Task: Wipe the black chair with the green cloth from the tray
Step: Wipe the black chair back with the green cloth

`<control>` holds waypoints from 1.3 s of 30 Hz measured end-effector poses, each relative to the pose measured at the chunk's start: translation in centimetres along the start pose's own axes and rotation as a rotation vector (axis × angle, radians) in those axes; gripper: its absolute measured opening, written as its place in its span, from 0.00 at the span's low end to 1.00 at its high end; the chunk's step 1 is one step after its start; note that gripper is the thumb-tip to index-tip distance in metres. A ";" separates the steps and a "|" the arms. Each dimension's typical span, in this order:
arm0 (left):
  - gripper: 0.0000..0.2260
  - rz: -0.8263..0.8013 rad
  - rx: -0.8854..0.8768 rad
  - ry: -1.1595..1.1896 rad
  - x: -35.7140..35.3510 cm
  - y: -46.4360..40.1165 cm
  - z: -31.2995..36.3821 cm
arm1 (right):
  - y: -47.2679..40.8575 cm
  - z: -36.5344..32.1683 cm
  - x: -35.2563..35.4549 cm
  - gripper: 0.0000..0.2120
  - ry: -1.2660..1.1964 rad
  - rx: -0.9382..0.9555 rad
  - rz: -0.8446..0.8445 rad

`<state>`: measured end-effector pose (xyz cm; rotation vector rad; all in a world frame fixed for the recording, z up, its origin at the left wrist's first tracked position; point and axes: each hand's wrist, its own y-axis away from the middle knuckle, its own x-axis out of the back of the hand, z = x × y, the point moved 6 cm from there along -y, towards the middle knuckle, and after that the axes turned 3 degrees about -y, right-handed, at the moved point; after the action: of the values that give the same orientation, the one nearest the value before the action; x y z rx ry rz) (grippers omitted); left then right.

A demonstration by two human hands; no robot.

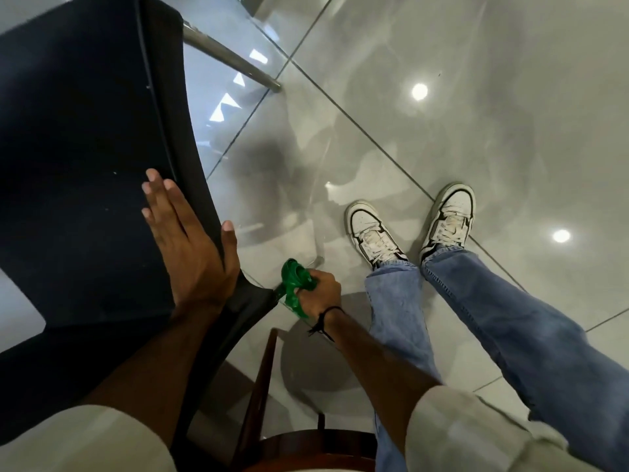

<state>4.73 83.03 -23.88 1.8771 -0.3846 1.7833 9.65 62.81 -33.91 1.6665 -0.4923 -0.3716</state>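
Observation:
The black chair (78, 148) fills the left of the view, its dark seat seen from above with a raised black side edge on the right. My left hand (190, 243) lies flat on the seat at that edge, fingers spread, thumb hooked over the outer side. My right hand (318, 289) is closed around the bunched green cloth (294, 287) and presses it against the chair's lower right corner, just outside the edge. Part of the cloth is hidden inside my fist.
A metal chair leg (231, 59) slants to the glossy grey tiled floor (442, 114). My legs in blue jeans and white sneakers (374, 233) stand to the right. A dark brown wooden piece of furniture (306, 447) sits at the bottom centre.

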 end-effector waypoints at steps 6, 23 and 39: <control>0.37 0.020 0.006 -0.022 0.0 0.0 0.1 | 1.6 1.1 -0.3 0.15 -0.021 0.068 -0.044; 0.36 0.046 0.008 -0.029 0.3 0.1 0.2 | -0.7 -0.7 -0.3 0.20 0.144 0.069 -0.029; 0.36 0.063 0.026 -0.063 -0.4 0.1 -0.3 | 0.0 0.7 -0.4 0.18 0.022 0.047 -0.045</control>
<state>4.42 83.05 -24.29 1.9636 -0.4509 1.7808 8.95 62.48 -34.07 1.7281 -0.4513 -0.3767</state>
